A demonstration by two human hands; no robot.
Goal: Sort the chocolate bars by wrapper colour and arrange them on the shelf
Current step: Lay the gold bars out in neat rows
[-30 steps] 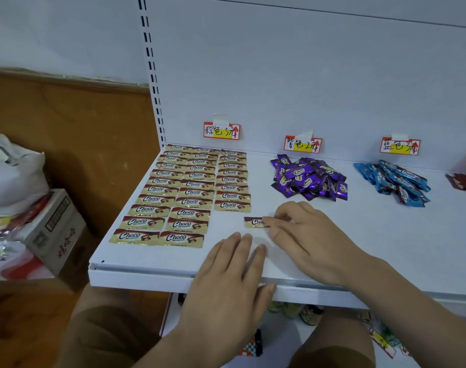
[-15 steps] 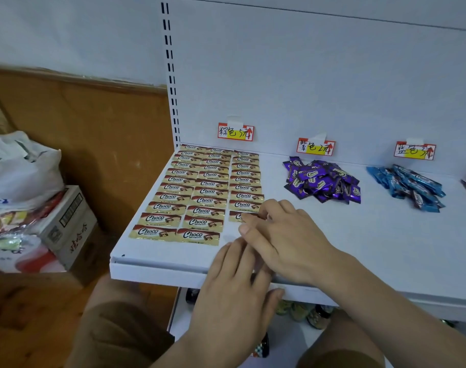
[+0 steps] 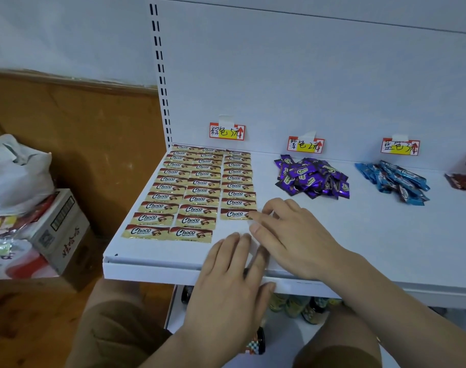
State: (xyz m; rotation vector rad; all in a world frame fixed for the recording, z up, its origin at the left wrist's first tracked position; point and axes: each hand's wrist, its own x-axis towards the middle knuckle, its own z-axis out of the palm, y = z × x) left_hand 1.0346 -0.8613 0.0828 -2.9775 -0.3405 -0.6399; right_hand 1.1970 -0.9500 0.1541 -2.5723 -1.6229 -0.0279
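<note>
Now the right hand (image 3: 293, 235), fingers straight together, presses a gold bar (image 3: 235, 214); the left hand (image 3: 231, 282) lies flat on the shelf (image 3: 152, 269), fingers together.

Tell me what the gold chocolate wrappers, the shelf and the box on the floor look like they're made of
Gold chocolate wrappers: probably metallised plastic film or foil, judging by their glossy, glinting, crinkled edges. Shelf: likely painted sheet metal, going by its smooth matte white surface, folded front lip and slotted upright. Box: cardboard, with dull brown-grey printed panels and soft corners.

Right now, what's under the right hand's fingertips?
The right hand fingertips touch the right end of a brown-gold Choco bar, last in the third column. Whether anything lies under the palm is hidden.
</note>
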